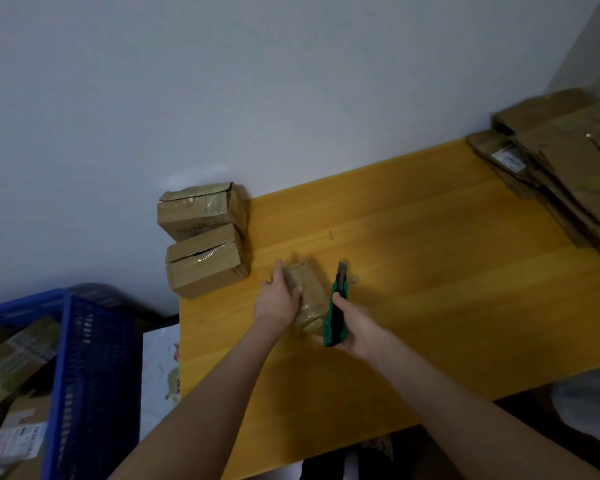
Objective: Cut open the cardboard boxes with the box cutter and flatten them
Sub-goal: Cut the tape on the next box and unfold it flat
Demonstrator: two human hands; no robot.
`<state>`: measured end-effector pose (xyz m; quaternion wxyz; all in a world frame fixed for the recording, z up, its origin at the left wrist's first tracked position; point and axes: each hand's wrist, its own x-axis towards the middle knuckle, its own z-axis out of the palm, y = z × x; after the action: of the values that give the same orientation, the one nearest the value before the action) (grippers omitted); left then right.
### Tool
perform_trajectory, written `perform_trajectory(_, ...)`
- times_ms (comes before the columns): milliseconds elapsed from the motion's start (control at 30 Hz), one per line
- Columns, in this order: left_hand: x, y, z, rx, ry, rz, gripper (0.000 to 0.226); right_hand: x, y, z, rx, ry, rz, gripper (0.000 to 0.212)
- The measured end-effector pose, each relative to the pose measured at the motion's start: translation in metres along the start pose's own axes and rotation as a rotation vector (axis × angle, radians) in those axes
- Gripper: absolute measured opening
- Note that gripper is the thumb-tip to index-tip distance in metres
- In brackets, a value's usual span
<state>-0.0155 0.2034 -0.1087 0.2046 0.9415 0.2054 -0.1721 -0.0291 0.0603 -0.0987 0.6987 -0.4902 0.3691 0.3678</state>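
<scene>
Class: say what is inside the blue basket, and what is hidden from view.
Inside the blue basket, cardboard parcels with white labels are piled. Those on top cover whatever lies beneath, including the basket's floor.

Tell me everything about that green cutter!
The box cutter has a green, plastic-looking handle with a black strip down its middle and a short grey blade pushed out at the far end. It points away from the person, toward the wall. The right hand grips its lower half, thumb on top. It is held over the yellow table, just right of the small taped box.
</scene>
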Motion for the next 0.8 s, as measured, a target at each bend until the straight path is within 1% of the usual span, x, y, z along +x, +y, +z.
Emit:
perform_trajectory(33, -0.001, -0.003, 0.001, -0.009, -0.007, 0.023, 0.070, 0.004, -0.001, 0.004, 0.030, 0.018, -0.032, 0.034)
perform_trajectory(67, -0.003, -0.005, 0.001, 0.007, -0.010, 0.055, 0.065, 0.007, -0.004, 0.007, 0.005, 0.051, -0.080, 0.038)
perform_trajectory(133, -0.005, -0.010, -0.003, 0.100, -0.004, 0.115, 0.058, 0.016, -0.013, 0.014, -0.126, 0.107, -0.191, 0.043)
perform_trajectory(233, -0.002, -0.013, -0.019, 0.386, 0.013, 0.225, 0.051, 0.025, -0.030, 0.023, -0.294, 0.130, -0.303, 0.044)
perform_trajectory(300, 0.004, -0.015, -0.029, 0.574, 0.078, 0.339, 0.047, 0.030, -0.038, 0.027, -0.385, 0.136, -0.336, 0.040)
perform_trajectory(333, 0.008, -0.017, -0.033, 0.629, 0.103, 0.388, 0.047, 0.032, -0.041, 0.029, -0.423, 0.135, -0.353, 0.037)
perform_trajectory(400, 0.020, -0.015, -0.039, 0.678, 0.128, 0.472, 0.052, 0.035, -0.045, 0.033, -0.464, 0.135, -0.389, 0.038)
perform_trajectory(467, 0.033, -0.011, -0.043, 0.734, 0.131, 0.564, 0.071, 0.037, -0.046, 0.036, -0.504, 0.137, -0.412, 0.041)
perform_trajectory(500, 0.040, -0.008, -0.044, 0.772, 0.092, 0.599, 0.083, 0.039, -0.045, 0.037, -0.527, 0.136, -0.421, 0.041)
perform_trajectory(567, 0.052, -0.004, -0.044, 0.819, -0.049, 0.613, 0.098, 0.042, -0.045, 0.037, -0.545, 0.140, -0.425, 0.040)
perform_trajectory(600, 0.056, -0.003, -0.044, 0.830, -0.108, 0.609, 0.100, 0.043, -0.045, 0.036, -0.546, 0.146, -0.424, 0.038)
perform_trajectory(633, 0.058, -0.002, -0.043, 0.828, -0.133, 0.601, 0.100, 0.043, -0.046, 0.034, -0.545, 0.155, -0.429, 0.034)
perform_trajectory(733, 0.052, -0.005, -0.037, 0.688, -0.114, 0.503, 0.097, 0.038, -0.047, 0.018, -0.593, 0.213, -0.510, 0.026)
perform_trajectory(800, 0.042, -0.010, -0.029, 0.565, -0.127, 0.408, 0.100, 0.028, -0.044, 0.001, -0.707, 0.242, -0.575, 0.025)
